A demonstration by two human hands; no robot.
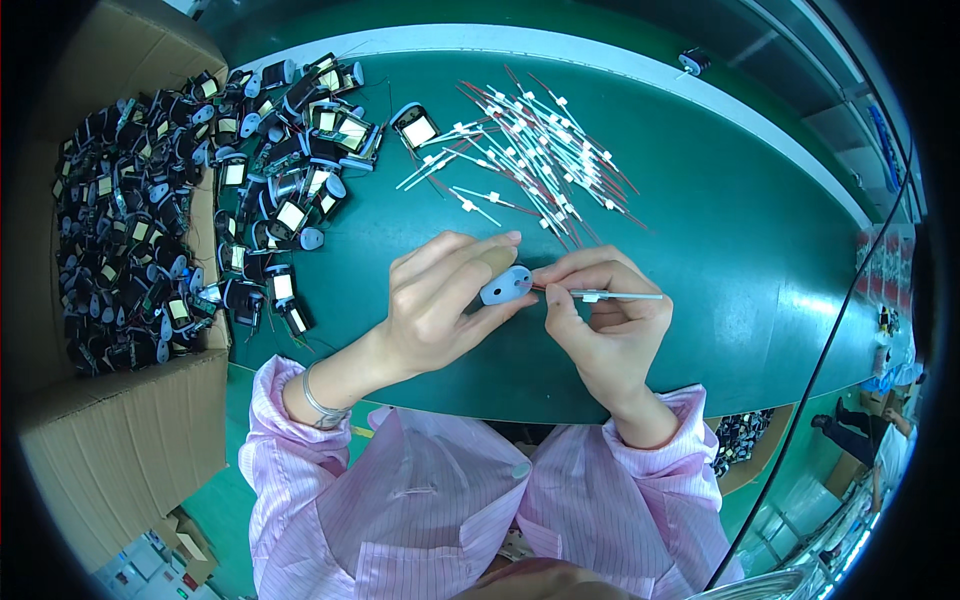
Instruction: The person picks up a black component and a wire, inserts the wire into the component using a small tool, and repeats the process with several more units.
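Glossy and green, the table (750, 260) spreads beneath a worker's two bare hands. The left hand (435, 300) curls its fingers around a grey-blue end piece (507, 286), the oval, holed face left exposed. Just to its right, the right hand (620, 320) pinches a slim wire lead (630, 296) between thumb and fingers, nearly closed. The lead's long axis runs crosswise, its red end aimed left at the holed face; whether the two touch cannot be told. Beyond the hands lie scattered red-and-white leads (540, 150), a lone black device (412, 130) beside them; at left, more black devices (290, 215) crowd a cardboard box (130, 460).
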